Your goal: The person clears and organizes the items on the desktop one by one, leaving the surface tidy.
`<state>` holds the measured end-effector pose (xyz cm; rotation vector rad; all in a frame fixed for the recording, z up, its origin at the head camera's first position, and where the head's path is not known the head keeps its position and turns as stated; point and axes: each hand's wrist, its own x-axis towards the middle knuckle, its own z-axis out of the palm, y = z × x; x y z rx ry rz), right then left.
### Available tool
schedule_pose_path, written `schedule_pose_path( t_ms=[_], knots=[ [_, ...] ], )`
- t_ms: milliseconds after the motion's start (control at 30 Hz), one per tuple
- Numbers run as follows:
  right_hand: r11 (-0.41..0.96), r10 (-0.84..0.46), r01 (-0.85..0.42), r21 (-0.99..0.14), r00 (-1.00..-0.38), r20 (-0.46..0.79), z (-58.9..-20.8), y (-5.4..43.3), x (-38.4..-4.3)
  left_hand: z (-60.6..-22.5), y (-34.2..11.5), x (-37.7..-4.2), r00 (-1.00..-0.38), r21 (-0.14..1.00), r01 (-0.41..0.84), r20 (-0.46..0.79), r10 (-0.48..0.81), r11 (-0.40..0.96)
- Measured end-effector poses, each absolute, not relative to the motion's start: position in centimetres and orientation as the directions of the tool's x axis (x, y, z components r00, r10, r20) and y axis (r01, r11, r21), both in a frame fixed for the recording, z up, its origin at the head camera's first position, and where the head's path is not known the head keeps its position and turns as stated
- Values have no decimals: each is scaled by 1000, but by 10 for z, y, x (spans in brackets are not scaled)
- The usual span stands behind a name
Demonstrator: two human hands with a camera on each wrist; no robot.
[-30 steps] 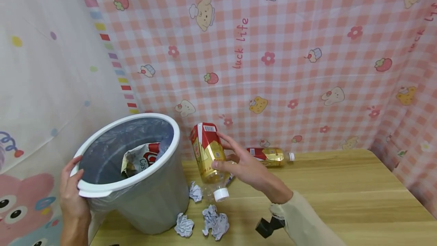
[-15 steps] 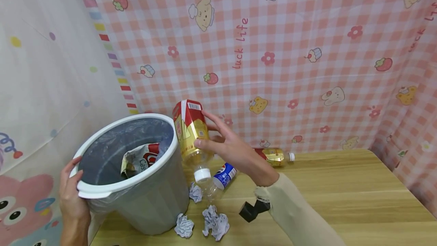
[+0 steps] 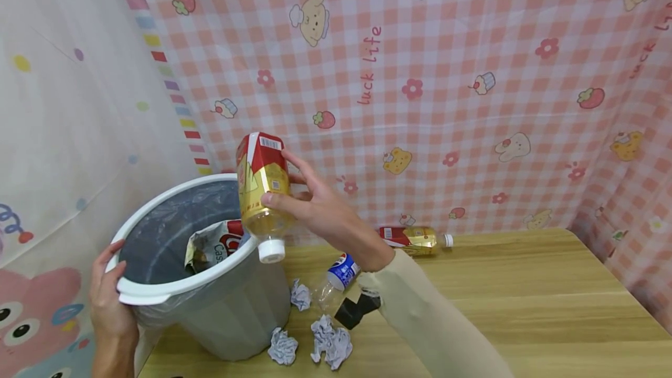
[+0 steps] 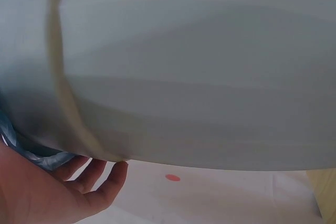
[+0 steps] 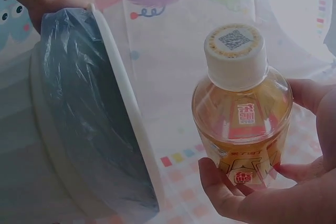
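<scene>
The person's right hand (image 3: 325, 209) grasps a clear plastic bottle with a red-and-gold label and white screw cap (image 3: 262, 185), thumb on one side of the label and fingers on the other. The bottle is tilted neck down, with its shoulder and cap free of the grip, near the right-hand side of the large light-grey plastic bin with a white rim (image 3: 231, 314); the right wrist view shows a gap between bottle and rim. The left hand (image 3: 112, 296) grips the bin at the left of its rim, fingertips hooked over the edge. A thin translucent bluish plastic liner (image 3: 157, 238) covers the bin's inside and hangs over its rim, and within lies a crumpled white-and-red printed packet (image 3: 212, 248). Just beside the bin's base, on its right, crumpled white paper (image 3: 301, 295) lies in several wads, the largest (image 3: 332, 343) farther from the bin than the one nearest the person (image 3: 283, 347). A clear plastic bottle with a blue label (image 3: 343, 271) lies right of the bin, beyond the wads, partly hidden by the right forearm. Well to the bin's right, a second red-and-gold-labelled bottle (image 3: 415, 241) lies on its side on the wood-grain table (image 3: 514, 302), by the pink checked cloth (image 3: 451, 115) behind.
</scene>
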<state>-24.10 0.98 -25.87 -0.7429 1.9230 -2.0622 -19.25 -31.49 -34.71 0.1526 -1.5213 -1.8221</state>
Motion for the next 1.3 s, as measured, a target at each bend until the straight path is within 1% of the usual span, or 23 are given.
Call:
schedule_pose_path(
  t_ms=[167,367,600,900,1133,1300],
  knots=[
    [-160,-494,-160,-974,-841,219,-257,-2,-244,-346,-314,-192,-714,882,470,365,-598,-22],
    [-194,-484,-145,-970,-846,224,-259,-15,-248,-346,-315,-192,-719,895,446,352,-599,-10],
    [-131,-411,-195,-972,-882,232,-263,-29,-255,-346,-315,-192,-718,897,442,353,-600,-1],
    [-45,-343,-172,-984,-923,177,-268,-42,-253,-346,-315,-192,-720,898,440,348,-601,-7],
    [-42,-315,-166,-985,-934,171,-268,-44,-252,-347,-315,-193,-710,889,458,355,-608,-16],
    [-30,-271,-166,-986,-948,168,-267,-46,-251,-347,-314,-193,-707,878,479,365,-606,-30]
  ],
)
